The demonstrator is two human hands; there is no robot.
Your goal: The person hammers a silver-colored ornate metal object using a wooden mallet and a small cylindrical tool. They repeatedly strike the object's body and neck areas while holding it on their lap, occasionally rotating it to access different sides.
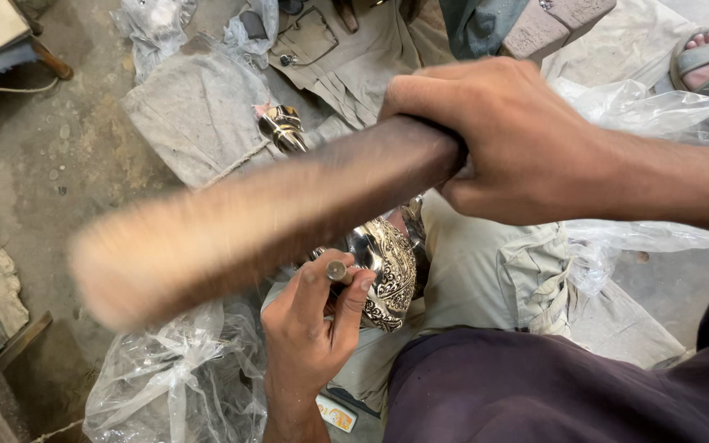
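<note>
**Mallet raised over a punch held on an engraved silver vessel**

The wooden mallet (264,217) fills the middle of the head view, nearest the lens and blurred with motion. Its long axis runs from the lower left, where the pale thick end sits, up to the right, where the darker handle disappears into the right hand (498,139). That hand is closed fully round the handle, fingers wrapped over the top and thumb tucked beneath.

Below the mallet and further from the camera, the left hand (309,328) pinches a small metal punch (336,270) between thumb and the first fingers; only the round flat top of the punch shows clearly, pointing up toward the mallet. The fingers are closed snugly on the shaft, not spread.

The punch's lower end stands against an engraved silver vessel (387,275), shiny with scrolled dark ornament, which rests on the person's lap against grey cloth (469,279). The vessel lies just right of the left fingertips, touching them or nearly so. The mallet's thick end is left of and above the punch head, apart from it.

Round about lie crumpled clear plastic bags (178,377), and another person's sandalled foot (703,59) shows at the top right.
</note>
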